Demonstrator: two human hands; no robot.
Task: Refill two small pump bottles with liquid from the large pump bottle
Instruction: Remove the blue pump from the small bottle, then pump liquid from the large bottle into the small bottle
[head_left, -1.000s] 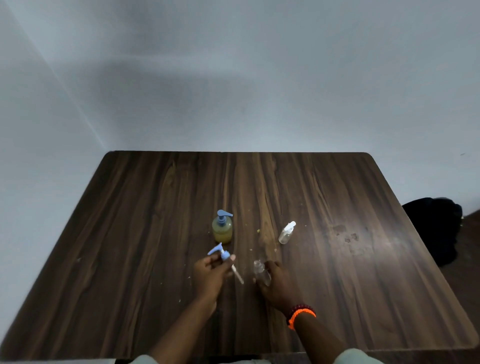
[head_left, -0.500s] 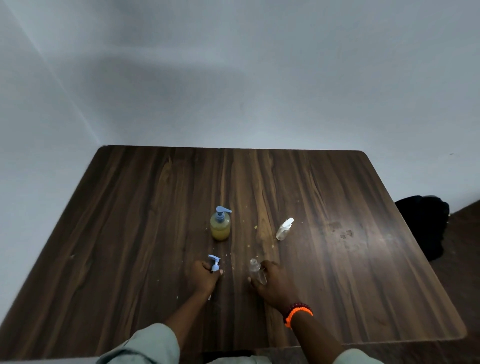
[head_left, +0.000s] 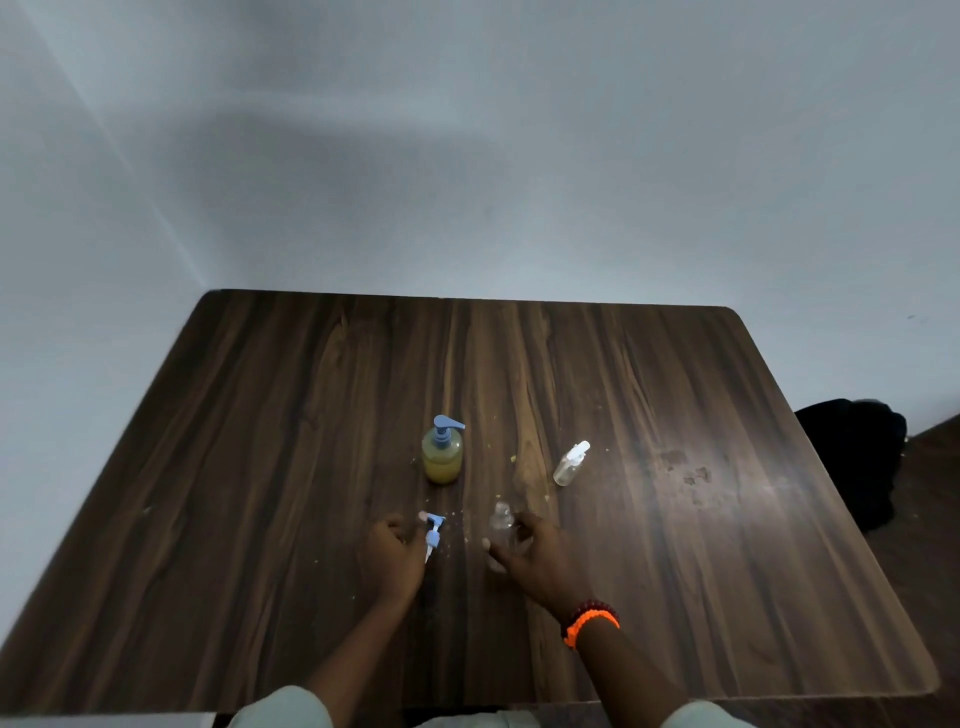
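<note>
Three bottles stand on the dark wooden table. One large pump bottle, with yellow liquid and a blue pump head, stands upright near the middle. Two small clear bottles are there: one small bottle with a white top to the right of the large one, leaning a little, and one open small bottle nearer the person, without its top. One loose blue pump with a white tube lies on the table between the two hands, just near of the large bottle.

The left hand rests on the table with fingers curled loosely, thumb and forefinger touching the blue pump; whether it grips it cannot be told. The right hand is partly closed around the open small bottle, which stands upright on the table. One orange band and one dark beaded band sit on the right wrist.

All things cluster at the centre and near part. The far half, the left side and the right side of the table are bare wood, with wide room to every edge. A few yellow specks dot the middle. A dark bundle lies on the floor beyond the right edge.
</note>
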